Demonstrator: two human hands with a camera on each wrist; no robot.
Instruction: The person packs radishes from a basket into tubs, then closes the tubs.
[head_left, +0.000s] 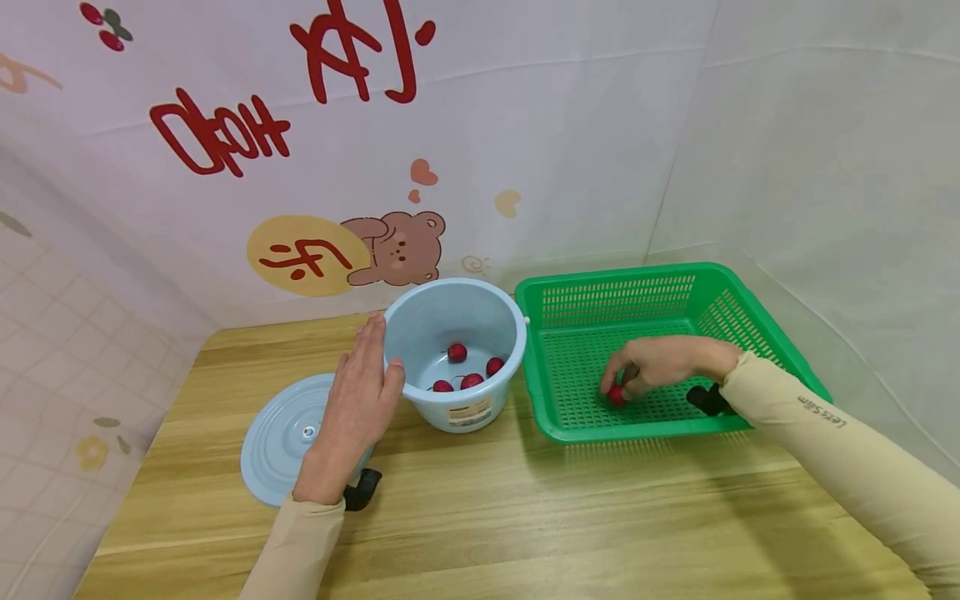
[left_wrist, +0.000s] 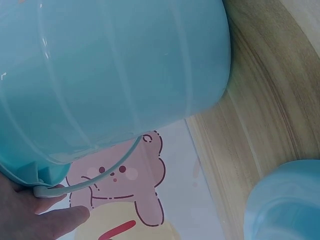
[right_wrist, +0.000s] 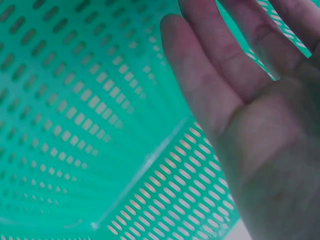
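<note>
Nearest my head camera lies the wood-grained tabletop. On the left I have the left hand, fingers straight and close together, laid against the rim of a light-blue round plastic bucket; my left wrist view shows them beside the hinge of its thin blue handle. Under that hand's wrist, a flat light-blue round plastic lid lies partly covered. Four small round red fruits rest on the bucket's floor. Just beside it stands a green rectangular slotted plastic basket, where I see the right hand pinching a single round red fruit low inside; I cannot tell whether it touches the floor. Behind hangs a white printed cloth with a brown bear.
</note>
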